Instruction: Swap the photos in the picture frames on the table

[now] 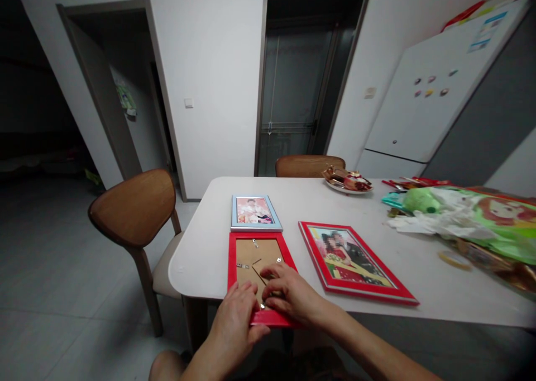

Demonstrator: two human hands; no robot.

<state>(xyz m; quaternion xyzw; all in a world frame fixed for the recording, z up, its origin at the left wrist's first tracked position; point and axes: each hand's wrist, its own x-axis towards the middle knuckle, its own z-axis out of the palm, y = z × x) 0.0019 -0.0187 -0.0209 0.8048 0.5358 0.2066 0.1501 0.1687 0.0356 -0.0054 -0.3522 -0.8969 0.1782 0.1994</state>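
Observation:
A red picture frame (232,258) lies back side up at the table's front edge, its brown backing board showing metal clips and a stand flap. My left hand (240,311) rests on the frame's lower left part, fingers bent over its near edge. Over the lower right of the backing is my right hand (287,291), its fingers curled; whether they pinch a clip cannot be made out. Beyond this frame lies a light blue frame (253,210) with its photo up. A larger red frame (355,261) with a couple's photo lies to the right.
The white table (196,247) also bears a plate (347,188) of wrapped items at the back and green and white bags (469,216) at the right. One wooden chair (136,208) stands left, another (310,166) behind the table.

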